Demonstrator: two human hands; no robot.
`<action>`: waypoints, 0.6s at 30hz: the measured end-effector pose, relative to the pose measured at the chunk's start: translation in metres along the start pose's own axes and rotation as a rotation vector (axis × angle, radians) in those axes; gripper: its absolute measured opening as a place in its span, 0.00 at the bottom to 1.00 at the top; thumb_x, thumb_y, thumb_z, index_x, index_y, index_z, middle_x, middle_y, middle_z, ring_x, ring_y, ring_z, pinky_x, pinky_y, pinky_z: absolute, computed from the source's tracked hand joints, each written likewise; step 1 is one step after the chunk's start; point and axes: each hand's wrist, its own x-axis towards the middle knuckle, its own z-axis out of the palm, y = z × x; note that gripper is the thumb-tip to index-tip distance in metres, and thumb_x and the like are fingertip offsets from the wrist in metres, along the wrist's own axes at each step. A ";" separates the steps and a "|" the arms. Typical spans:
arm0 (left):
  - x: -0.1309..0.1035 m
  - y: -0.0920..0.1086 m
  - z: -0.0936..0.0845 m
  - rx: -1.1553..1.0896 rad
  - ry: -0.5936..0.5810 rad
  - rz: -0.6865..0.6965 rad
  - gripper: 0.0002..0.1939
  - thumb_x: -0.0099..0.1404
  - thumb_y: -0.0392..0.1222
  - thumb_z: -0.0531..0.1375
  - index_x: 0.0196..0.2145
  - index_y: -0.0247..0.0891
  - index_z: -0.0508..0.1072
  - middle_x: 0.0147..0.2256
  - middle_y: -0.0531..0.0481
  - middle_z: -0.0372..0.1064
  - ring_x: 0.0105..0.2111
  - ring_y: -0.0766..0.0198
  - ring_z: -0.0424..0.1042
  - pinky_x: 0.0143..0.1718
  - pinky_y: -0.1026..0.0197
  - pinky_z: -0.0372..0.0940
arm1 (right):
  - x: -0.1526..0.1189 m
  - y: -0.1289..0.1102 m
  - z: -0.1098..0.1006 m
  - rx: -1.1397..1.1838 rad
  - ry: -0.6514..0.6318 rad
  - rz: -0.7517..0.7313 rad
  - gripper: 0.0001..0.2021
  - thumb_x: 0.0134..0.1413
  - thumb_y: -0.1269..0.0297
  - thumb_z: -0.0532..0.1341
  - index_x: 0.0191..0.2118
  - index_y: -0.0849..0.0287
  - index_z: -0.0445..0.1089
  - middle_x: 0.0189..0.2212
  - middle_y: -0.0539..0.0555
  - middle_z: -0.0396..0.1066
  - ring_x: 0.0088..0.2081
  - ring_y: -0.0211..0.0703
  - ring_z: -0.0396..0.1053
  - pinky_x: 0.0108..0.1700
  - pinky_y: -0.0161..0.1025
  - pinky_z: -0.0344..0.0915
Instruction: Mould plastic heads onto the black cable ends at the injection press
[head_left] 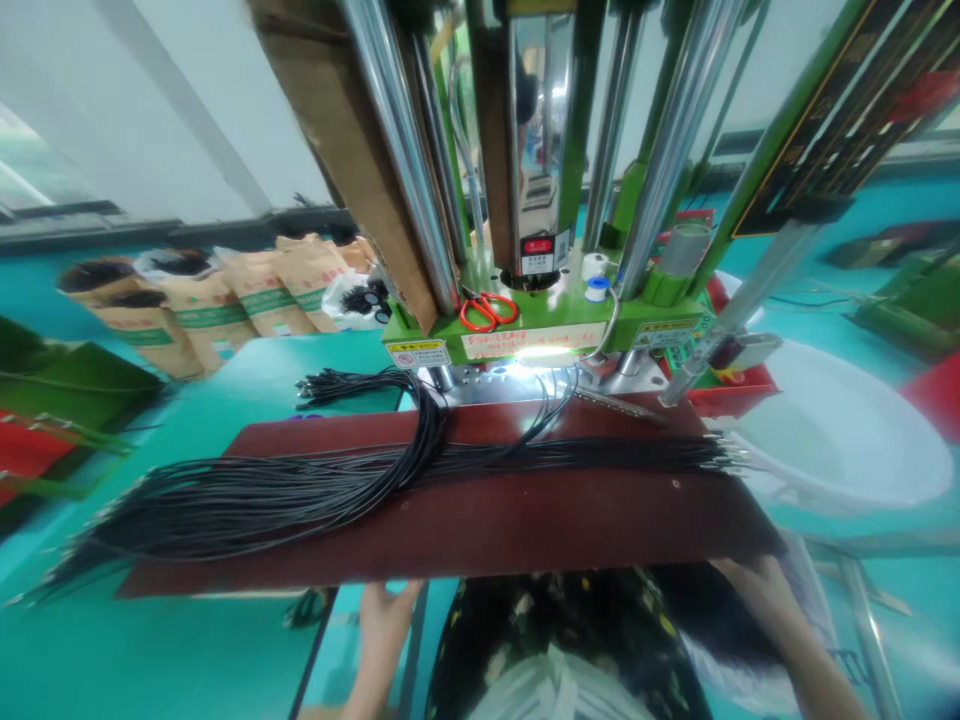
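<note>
My left hand (387,608) is at the front edge of a dark red-brown board (540,520), left of the middle. Its fingers go out of sight beneath the board, so its grip is hidden. My right hand (761,585) is by the board's right front corner, its fingers hidden too. On the board lies a long bundle of thin black cables (300,490) with metal ends at the right and fanned ends at the left. Part of the bundle loops back toward the green press (540,340), where a few cables run under a bright light.
Red-handled scissors (489,311) and a blue-and-white spool (598,289) rest on the press. Tall metal columns (675,150) rise behind. A white tub (847,430) and red tray (739,390) stand right. Paper sacks (210,300) stand at the back left, beyond the teal table (277,370).
</note>
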 end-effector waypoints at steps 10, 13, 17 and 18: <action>-0.004 0.062 -0.053 0.752 -0.412 0.061 0.28 0.49 0.62 0.55 0.34 0.34 0.73 0.29 0.36 0.72 0.35 0.40 0.71 0.36 0.48 0.62 | 0.002 0.005 -0.007 -0.052 -0.069 -0.029 0.14 0.31 0.52 0.62 0.26 0.55 0.68 0.24 0.55 0.74 0.35 0.57 0.72 0.42 0.46 0.69; -0.022 0.105 -0.063 0.865 -0.697 0.182 0.25 0.53 0.60 0.54 0.38 0.37 0.73 0.30 0.39 0.72 0.33 0.46 0.71 0.35 0.52 0.62 | 0.003 0.009 -0.010 -0.035 -0.091 -0.042 0.15 0.32 0.50 0.62 0.26 0.55 0.67 0.24 0.55 0.73 0.38 0.58 0.71 0.42 0.44 0.69; -0.043 0.172 -0.022 0.580 -0.965 0.641 0.21 0.61 0.52 0.52 0.51 0.47 0.66 0.39 0.46 0.71 0.38 0.58 0.69 0.41 0.60 0.61 | 0.005 0.017 -0.008 -0.026 -0.094 -0.043 0.19 0.33 0.48 0.62 0.31 0.57 0.70 0.28 0.56 0.74 0.42 0.60 0.70 0.47 0.48 0.66; -0.044 0.187 -0.003 0.580 -0.882 0.779 0.21 0.62 0.50 0.52 0.51 0.44 0.65 0.43 0.44 0.69 0.42 0.56 0.67 0.45 0.57 0.60 | 0.005 0.018 -0.008 -0.024 -0.089 -0.039 0.21 0.33 0.47 0.62 0.33 0.57 0.70 0.29 0.56 0.74 0.43 0.61 0.69 0.48 0.50 0.65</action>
